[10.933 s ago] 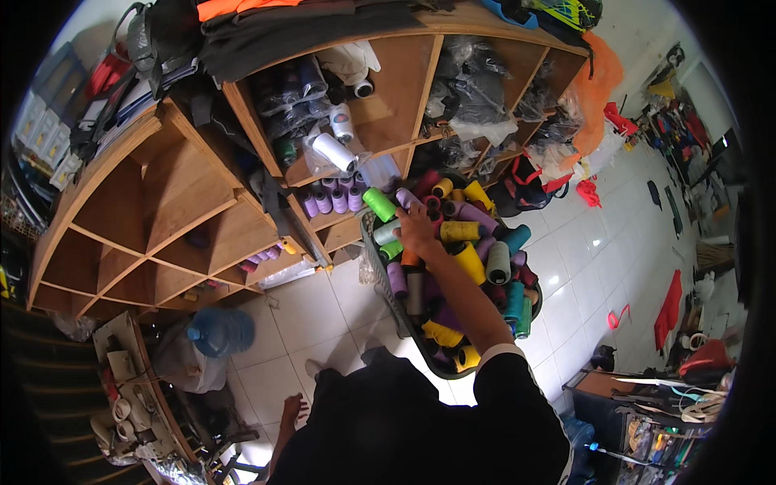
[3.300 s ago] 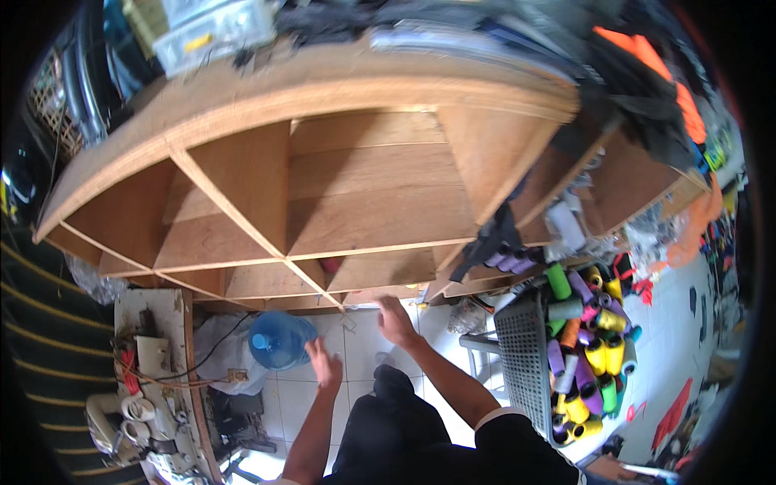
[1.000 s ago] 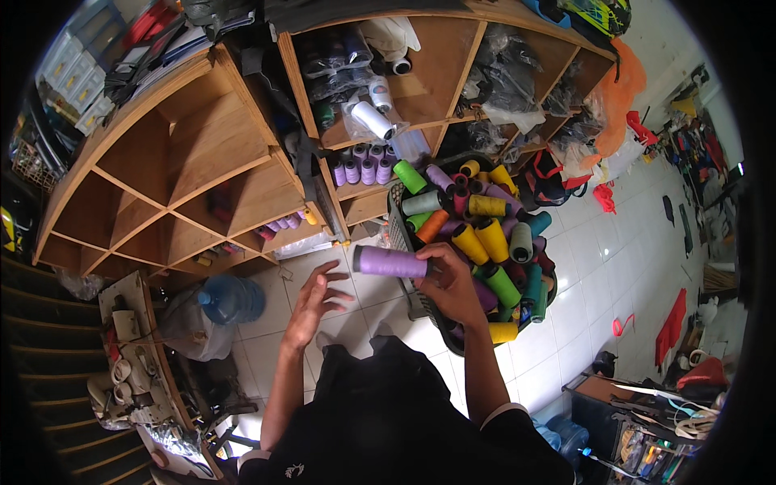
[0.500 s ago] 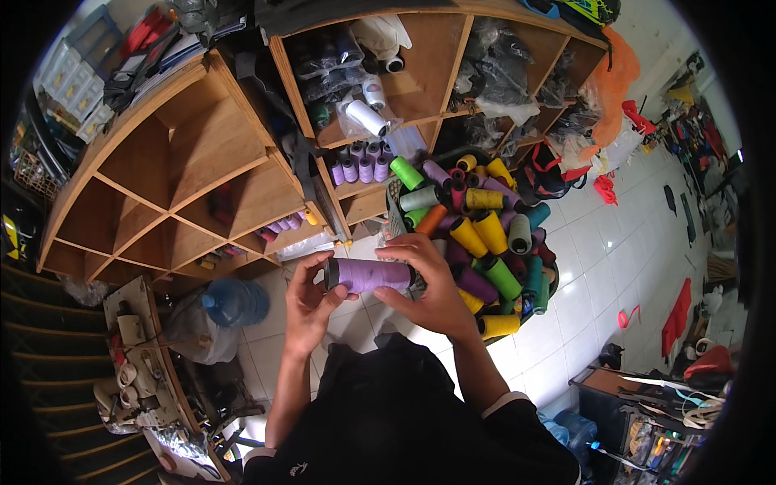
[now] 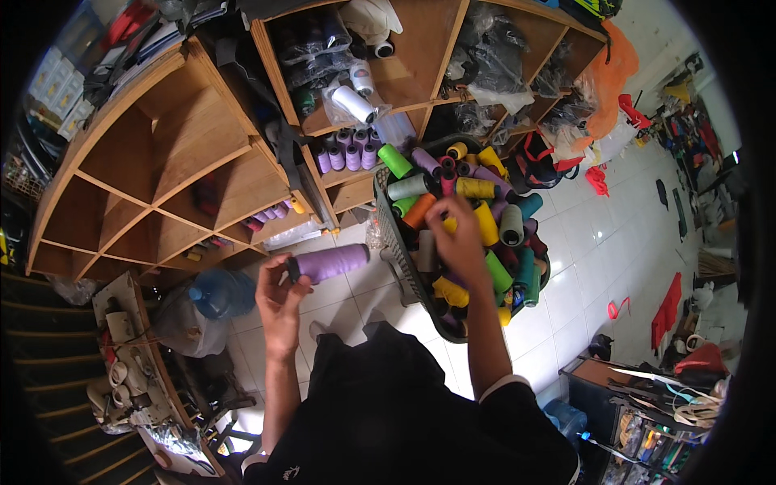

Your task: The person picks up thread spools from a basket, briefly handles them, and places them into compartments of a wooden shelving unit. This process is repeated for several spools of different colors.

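My left hand (image 5: 279,303) is closed around the black end of a purple thread spool (image 5: 333,263), which lies nearly level in the air over the tiled floor. To the right, my right hand (image 5: 464,246) hangs over a basket (image 5: 393,250) heaped with thread spools. Its fingers are bent and slightly smeared, close to a yellow spool (image 5: 487,224) and an orange spool (image 5: 419,210). Whether they grip anything is hidden from me. Green, grey, teal and purple spools lie jumbled around them, a bright green spool (image 5: 394,162) at the far edge.
Wooden shelving (image 5: 153,202) stands ahead and to the left. Several purple spools (image 5: 352,156) stand in one compartment, with bagged white spools (image 5: 353,103) above. A blue water jug (image 5: 222,293) sits at the left, near a sewing machine (image 5: 129,380). Red cloth (image 5: 665,315) lies on the right floor.
My right hand has let go of the purple spool and moved right, over the basket. The left hand keeps the spool and has shifted a little left; the spool's free end now tilts up.
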### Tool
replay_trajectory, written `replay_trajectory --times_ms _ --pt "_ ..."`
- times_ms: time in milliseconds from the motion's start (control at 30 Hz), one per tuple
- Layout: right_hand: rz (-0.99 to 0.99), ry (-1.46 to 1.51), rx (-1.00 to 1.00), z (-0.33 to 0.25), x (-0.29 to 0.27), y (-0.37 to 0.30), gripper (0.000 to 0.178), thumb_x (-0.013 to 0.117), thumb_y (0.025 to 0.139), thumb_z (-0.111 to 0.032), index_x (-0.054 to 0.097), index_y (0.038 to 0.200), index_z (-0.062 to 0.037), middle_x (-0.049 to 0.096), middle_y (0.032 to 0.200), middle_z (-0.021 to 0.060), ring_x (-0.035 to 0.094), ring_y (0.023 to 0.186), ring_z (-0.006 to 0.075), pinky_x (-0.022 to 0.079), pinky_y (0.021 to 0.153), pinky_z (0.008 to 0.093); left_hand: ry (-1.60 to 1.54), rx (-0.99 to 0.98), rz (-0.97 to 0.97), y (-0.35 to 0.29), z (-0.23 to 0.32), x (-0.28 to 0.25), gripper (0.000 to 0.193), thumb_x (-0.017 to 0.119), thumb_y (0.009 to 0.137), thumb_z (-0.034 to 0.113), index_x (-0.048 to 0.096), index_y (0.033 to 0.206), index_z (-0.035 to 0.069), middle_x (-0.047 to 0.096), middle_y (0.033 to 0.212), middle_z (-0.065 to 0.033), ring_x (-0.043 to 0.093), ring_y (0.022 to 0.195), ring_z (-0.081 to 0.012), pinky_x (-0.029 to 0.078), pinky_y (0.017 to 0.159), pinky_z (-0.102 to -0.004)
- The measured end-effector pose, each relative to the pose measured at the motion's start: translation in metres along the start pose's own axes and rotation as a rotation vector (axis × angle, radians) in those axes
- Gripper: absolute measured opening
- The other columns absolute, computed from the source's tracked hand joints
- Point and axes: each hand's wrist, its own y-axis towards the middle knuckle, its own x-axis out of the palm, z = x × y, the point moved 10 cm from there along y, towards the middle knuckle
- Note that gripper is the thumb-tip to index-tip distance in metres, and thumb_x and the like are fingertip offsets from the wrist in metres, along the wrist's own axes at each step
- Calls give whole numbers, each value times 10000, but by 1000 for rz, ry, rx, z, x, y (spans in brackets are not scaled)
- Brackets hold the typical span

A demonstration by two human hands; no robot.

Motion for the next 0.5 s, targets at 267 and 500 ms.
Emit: replay_trajectory --times_ms 267,500 --pt "-122 -680 28 166 -10 53 133 710 764 -154 702 835 -42 632 921 192 615 879 377 473 792 463 -157 2 95 1 5 -20 386 569 808 -19 481 1178 51 534 1144 -78 563 1005 -168 497 846 -334" --pt "46 -439 127 125 -21 40 183 738 790 -195 706 903 -55 641 862 148 634 800 290 499 719 379 -110 160 10 -2 19 -19 439 634 735 -117 472 1109 47 527 1168 -114 547 1084 -201 504 888 -353"
